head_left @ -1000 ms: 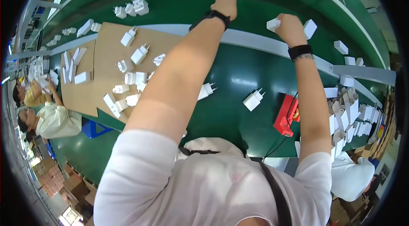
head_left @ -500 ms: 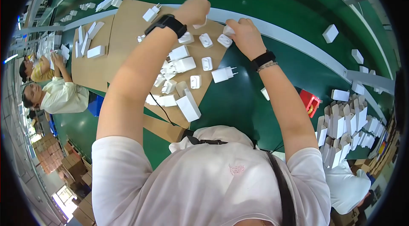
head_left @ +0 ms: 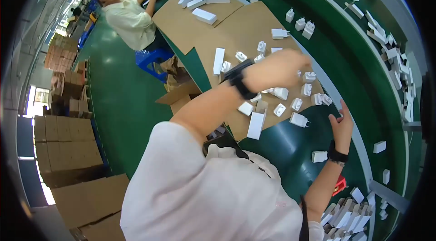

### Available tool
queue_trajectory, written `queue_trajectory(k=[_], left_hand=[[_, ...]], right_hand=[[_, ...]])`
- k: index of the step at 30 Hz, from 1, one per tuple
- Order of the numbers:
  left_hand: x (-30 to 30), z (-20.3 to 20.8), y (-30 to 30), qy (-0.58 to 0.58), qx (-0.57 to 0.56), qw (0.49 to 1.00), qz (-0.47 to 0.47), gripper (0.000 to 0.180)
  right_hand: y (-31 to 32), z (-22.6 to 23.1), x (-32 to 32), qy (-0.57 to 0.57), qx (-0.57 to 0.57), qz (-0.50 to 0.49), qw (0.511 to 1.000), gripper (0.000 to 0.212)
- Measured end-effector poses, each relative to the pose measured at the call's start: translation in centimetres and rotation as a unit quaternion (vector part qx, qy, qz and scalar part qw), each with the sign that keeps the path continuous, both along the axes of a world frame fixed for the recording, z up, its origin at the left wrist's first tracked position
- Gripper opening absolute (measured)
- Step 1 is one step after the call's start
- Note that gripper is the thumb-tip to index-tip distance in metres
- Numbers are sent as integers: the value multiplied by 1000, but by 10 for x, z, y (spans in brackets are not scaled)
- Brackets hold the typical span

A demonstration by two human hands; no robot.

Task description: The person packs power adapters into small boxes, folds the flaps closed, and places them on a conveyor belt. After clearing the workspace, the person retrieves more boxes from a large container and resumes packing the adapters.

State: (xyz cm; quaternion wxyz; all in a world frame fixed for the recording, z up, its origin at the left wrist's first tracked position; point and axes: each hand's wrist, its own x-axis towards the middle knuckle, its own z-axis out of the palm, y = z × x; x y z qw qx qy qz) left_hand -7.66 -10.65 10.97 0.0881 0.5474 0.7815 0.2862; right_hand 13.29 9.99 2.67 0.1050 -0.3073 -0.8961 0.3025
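Observation:
My left hand (head_left: 284, 68) reaches over the brown cardboard sheet (head_left: 254, 20), its fingers curled under; whatever they hold is hidden. Small white plug adapters (head_left: 279, 110) lie scattered around and below it. Over the green table by the pale rail, my right hand (head_left: 343, 127) is open, thumb and fingers apart, nothing in it. A white charger with two prongs (head_left: 298, 119) lies at the cardboard's near right edge. Another white charger (head_left: 319, 156) rests on the green surface near my right wrist. An upright white box (head_left: 256, 125) with an opened flap stands at the near edge.
Flat white boxes (head_left: 204, 16) lie on the cardboard's far left. Several open white cartons (head_left: 347, 213) crowd the lower right beside a red holder (head_left: 339, 185). Beyond the rail (head_left: 352, 123) runs a green belt (head_left: 331, 41) with chargers. A co-worker (head_left: 129, 20) sits far left.
The view has swung left and tilted. My right hand, earlier at a white adapter beside the left hand, has moved away and opened. My left hand stays curled over the adapters.

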Motion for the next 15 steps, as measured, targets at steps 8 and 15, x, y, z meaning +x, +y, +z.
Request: queue_trajectory(k=[8,15], left_hand=[[88,-15,-260,-206,-91,932,285,36],[204,-47,-442,-227,-242,764,554,39]], right_hand=[[-104,30,5,18,-186,153,970,56],[-212,63,-1,-34,-250,376,892,54]])
